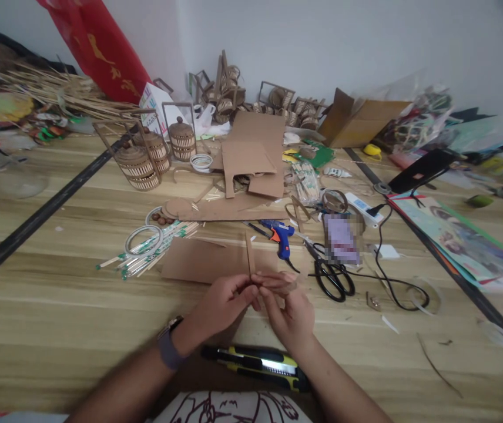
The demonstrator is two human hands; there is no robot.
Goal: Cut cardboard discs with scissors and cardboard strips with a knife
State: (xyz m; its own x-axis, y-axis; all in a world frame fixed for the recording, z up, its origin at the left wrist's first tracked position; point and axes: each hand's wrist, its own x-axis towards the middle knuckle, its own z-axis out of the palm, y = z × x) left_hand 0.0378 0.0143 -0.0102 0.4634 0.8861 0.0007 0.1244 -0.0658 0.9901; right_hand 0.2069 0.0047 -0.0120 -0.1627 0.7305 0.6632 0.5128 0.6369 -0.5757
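Observation:
My left hand (223,302), with a watch on its wrist, pinches the lower end of a thin brown strip (250,255). My right hand (291,311) meets it there, its fingers closed at the same end. The strip stands out away from me and looks like cardboard or thin wood; its lower end is hidden by my fingers. Beneath it lies a flat cardboard piece (198,261). A blue hot glue gun (283,238) rests just beyond my right hand, with black-handled scissors (333,279) to its right. Close to my body is a yellow-and-black utility knife (264,364).
Green-wrapped sticks (146,258) with white rings (143,242) lie left. Small bamboo lanterns (137,167) stand behind them. Cut cardboard (251,155) fills the middle back. A black cable (384,282) curls from a power strip (364,208) on the right, beside a phone (342,238).

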